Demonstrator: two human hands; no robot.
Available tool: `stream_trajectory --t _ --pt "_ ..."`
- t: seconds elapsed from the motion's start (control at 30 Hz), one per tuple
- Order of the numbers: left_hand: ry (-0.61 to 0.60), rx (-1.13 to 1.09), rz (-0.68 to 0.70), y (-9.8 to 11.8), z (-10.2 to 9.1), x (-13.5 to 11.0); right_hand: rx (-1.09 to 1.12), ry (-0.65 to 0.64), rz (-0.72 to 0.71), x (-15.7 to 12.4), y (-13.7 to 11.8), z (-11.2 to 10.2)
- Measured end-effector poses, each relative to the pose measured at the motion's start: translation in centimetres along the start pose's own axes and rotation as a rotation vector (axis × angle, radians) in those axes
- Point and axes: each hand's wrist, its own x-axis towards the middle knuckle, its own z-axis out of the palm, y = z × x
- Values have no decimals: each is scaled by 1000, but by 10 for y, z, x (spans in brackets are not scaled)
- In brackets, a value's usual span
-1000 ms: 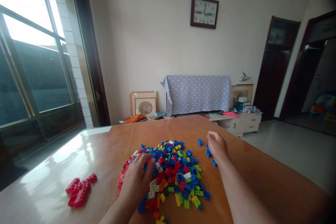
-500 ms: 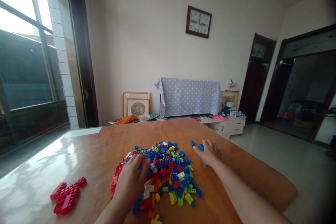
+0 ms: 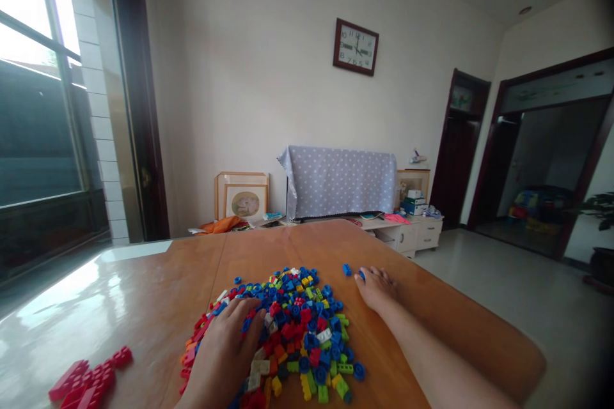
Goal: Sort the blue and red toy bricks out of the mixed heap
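The table is carrying a pile of bricks at its middle. The left hand is lying flat, fingers spread, on the pile's left edge. The right hand is resting flat and empty, touching loose blue bricks. Light, flat pressure is likely serving best here, so that no pieces are scattering.

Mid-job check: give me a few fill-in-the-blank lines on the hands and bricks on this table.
1. The left hand lies on the pile, palm ___.
2. The separate bricks at the left of the table are all ___.
3. The loose brick next to the right hand is ___.
Missing words: down; red; blue.
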Motion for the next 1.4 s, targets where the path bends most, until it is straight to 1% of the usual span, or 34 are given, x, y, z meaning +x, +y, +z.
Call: stream_trajectory --t 0.1,0.2,0.3,0.43,0.57,0.67,0.77,0.87,1.0,1.1,1.17,1.27,1.4 --pt "2 10 -4 -1 1 0 -7 39 -33 -2 -11 -4" --pt "4 20 -4 -2 2 0 -9 53 -117 -3 -29 -7" --pt "15 31 17 -3 2 1 -11 24 -184 -2 -45 -6" --pt "40 28 42 -3 1 2 -7 -26 -176 -1 -53 0" --pt "41 21 51 -1 1 3 0 -40 -170 -1 -48 0" --pt "20 9 47 0 1 3 12 -26 -168 -1 -40 -9" --pt "11 13 27 -1 1 2 20 -1 -132 1 -25 -22" --pt "-4 5 18 -1 1 1 23 5 -86 -1 -5 -34" --pt "-37 -13 3 1 0 1 35 10 -57 -13 19 -46" --pt "-47 -24 5 3 -1 2 50 46 -49 -23 26 -50" --pt "-49 -29 11 4 -1 3 60 77 -48 -27 24 -48" --pt "-49 -25 17 3 -2 2 52 90 -74 -28 16 -37" --pt "-42 5 1 3 -4 1 -24 -28 -98 -22 12 -14"
